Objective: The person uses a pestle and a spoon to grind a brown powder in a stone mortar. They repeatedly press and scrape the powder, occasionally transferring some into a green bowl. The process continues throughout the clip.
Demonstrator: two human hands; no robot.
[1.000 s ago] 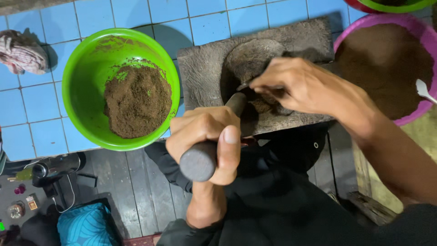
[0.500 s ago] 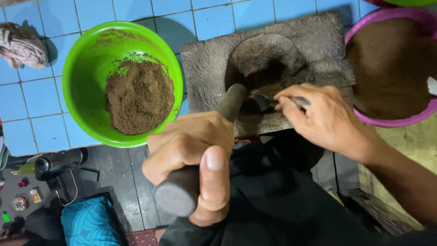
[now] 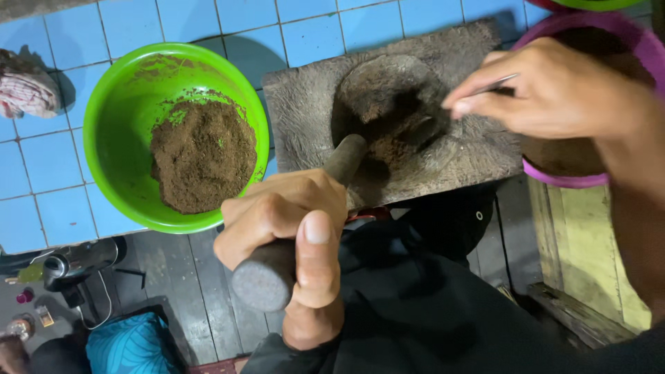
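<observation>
My left hand (image 3: pixel 287 225) grips a thick grey stone pestle (image 3: pixel 267 280), whose far tip rests at the near edge of the hollow in a flat stone mortar block (image 3: pixel 305 118). Dark brown ground matter (image 3: pixel 395 142) lies in that hollow. My right hand (image 3: pixel 554 90) hovers over the block's right side and pinches a thin metal spoon handle (image 3: pixel 499 83); the spoon's bowl reaches down into the hollow. To the left stands a bright green bowl (image 3: pixel 111 125) holding a heap of brown powder (image 3: pixel 201 156).
A purple bowl (image 3: pixel 641 48) with brown powder sits at the right, partly behind my right hand. A crumpled cloth (image 3: pixel 24 90) lies on the blue tiles (image 3: pixel 41 201) at the far left. Below are dark floorboards, small gadgets, a teal item and a yellowish wooden box (image 3: pixel 589 256).
My right hand has lifted off the hollow and moved up and right toward the purple bowl with the spoon. My left hand drew the pestle back toward me.
</observation>
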